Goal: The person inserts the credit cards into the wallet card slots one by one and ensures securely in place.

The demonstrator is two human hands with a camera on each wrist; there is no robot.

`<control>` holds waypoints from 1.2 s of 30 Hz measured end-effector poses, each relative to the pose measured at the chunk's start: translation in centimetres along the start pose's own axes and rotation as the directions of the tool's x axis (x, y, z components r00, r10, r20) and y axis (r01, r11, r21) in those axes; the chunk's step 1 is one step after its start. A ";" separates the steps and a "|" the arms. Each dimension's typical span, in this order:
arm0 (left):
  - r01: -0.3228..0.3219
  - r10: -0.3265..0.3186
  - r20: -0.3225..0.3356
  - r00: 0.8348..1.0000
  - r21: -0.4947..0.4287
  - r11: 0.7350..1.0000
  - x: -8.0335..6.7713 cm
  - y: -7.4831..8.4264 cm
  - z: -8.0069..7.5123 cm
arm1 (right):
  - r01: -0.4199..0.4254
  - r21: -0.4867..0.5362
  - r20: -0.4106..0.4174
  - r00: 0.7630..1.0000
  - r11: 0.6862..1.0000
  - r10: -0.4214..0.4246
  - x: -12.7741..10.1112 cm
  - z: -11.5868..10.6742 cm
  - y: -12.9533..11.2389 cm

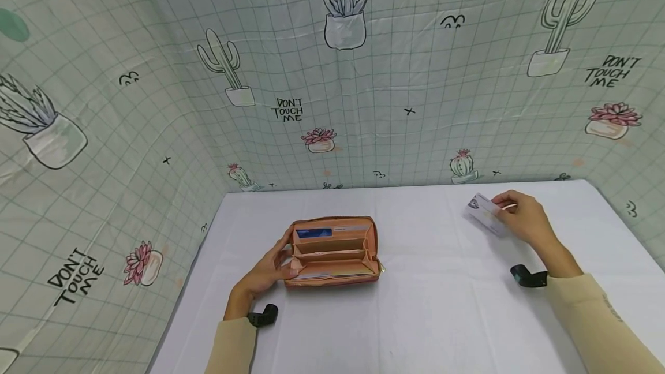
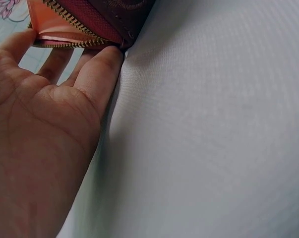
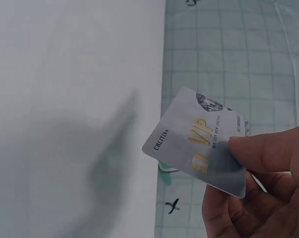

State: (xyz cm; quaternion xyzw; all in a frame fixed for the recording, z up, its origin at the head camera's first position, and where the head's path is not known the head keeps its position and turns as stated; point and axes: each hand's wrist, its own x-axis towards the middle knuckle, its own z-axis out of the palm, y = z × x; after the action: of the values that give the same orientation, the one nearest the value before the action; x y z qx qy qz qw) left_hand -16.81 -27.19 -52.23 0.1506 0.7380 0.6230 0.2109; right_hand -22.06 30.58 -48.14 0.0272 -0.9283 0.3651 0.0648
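Note:
A brown zip-around wallet stands open on the white table, its inner pockets facing up and forward. A blue card shows in an upper slot, and papers or cards lie along the lower part. My left hand holds the wallet's left side; the left wrist view shows the thumb and fingers at its brass zipper. Far to the right, my right hand pinches a silver-grey VIP card by one corner between thumb and fingers. The card is tilted above the table and apart from the wallet.
The white table ends at a wall of gridded cloth printed with cacti, behind and to the left. A zipper pull hangs at the wallet's right side. Each wrist carries a small black camera.

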 end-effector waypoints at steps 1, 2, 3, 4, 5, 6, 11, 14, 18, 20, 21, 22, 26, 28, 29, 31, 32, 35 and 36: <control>-0.001 0.001 0.000 1.000 -0.001 1.000 0.0 0.0 0.0 | 0.014 0.007 0.005 1.000 1.000 -0.014 0.0 0.1 -0.6; -0.003 0.003 0.001 1.000 -0.003 1.000 0.0 0.0 0.0 | 0.026 0.017 0.008 1.000 1.000 -0.026 -0.1 0.3 -1.2; -0.004 0.004 0.002 1.000 -0.004 1.000 0.0 0.0 0.0 | 0.040 0.030 0.014 0.999 0.999 -0.040 -0.1 0.5 -1.7; -0.006 0.006 0.002 1.000 -0.006 1.000 0.0 0.0 0.0 | 0.052 0.040 0.016 0.999 0.998 -0.052 -0.2 0.7 -2.3; -0.006 0.006 0.002 1.000 -0.007 1.000 0.0 -0.1 0.0 | 0.061 0.054 0.020 0.998 0.997 -0.062 -0.2 1.0 -2.8; -0.006 0.006 0.001 1.000 -0.007 1.000 -0.1 -0.1 0.0 | 0.069 0.069 0.023 0.997 0.995 -0.071 -0.3 1.2 -3.3; -0.001 0.001 -0.001 1.000 -0.008 1.000 -0.1 0.0 0.0 | 0.112 0.107 0.029 0.993 0.988 -0.116 -0.7 2.5 -5.2; -0.008 0.008 0.001 1.000 0.009 1.000 -0.1 -0.1 0.0 | 0.130 0.123 0.040 0.990 0.984 -0.136 -0.8 3.3 -6.1; -0.017 0.017 0.002 1.000 0.038 0.999 -0.1 -0.1 -0.1 | 0.132 0.155 0.064 0.988 0.979 -0.143 -0.8 4.2 -7.2; -0.014 0.014 -0.001 1.000 0.040 0.999 -0.1 -0.1 -0.1 | 0.130 0.173 0.075 0.987 0.976 -0.145 -0.7 4.7 -7.7; -0.011 0.011 -0.003 1.000 0.041 0.999 -0.1 -0.1 -0.1 | 0.131 0.182 0.078 0.986 0.975 -0.147 -0.6 4.9 -8.0; -0.008 0.008 -0.005 1.000 0.040 0.999 -0.1 -0.1 0.0 | 0.131 0.190 0.081 0.985 0.973 -0.149 -0.6 5.1 -8.3; 0.000 0.000 -0.013 1.000 0.039 0.999 -0.1 0.0 0.0 | 0.131 0.232 0.096 0.983 0.964 -0.157 -0.4 5.8 -9.6; 0.000 0.000 -0.013 1.000 0.038 0.999 -0.1 0.0 0.0 | 0.133 0.248 0.100 0.982 0.960 -0.162 -0.4 6.1 -10.2; 0.000 0.000 -0.014 1.000 0.038 0.999 -0.2 0.0 0.0 | 0.134 0.258 0.101 0.981 0.957 -0.164 -0.3 6.3 -10.6; -0.001 0.002 -0.012 1.000 0.037 0.999 -0.2 0.0 0.1 | 0.142 0.275 0.099 0.980 0.951 -0.175 -0.2 6.6 -11.2; -0.002 0.002 -0.011 1.000 0.036 0.999 -0.2 0.0 0.1 | 0.148 0.280 0.096 0.979 0.949 -0.181 -0.1 6.8 -11.5; -0.005 0.005 -0.011 1.000 0.034 0.999 -0.2 0.0 0.1 | 0.170 0.299 0.087 0.975 0.939 -0.204 0.2 7.5 -12.4; -0.006 0.006 -0.010 1.000 0.033 0.999 -0.2 0.0 0.1 | 0.178 0.304 0.085 0.973 0.936 -0.212 0.3 7.7 -12.7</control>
State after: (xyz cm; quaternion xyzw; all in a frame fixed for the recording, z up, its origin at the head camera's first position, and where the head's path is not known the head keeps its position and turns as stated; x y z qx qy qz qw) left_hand -16.60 -27.22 -52.18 0.1529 0.7488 0.6122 0.2028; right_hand -21.89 16.06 -45.12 0.1498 -0.8584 0.4889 0.0417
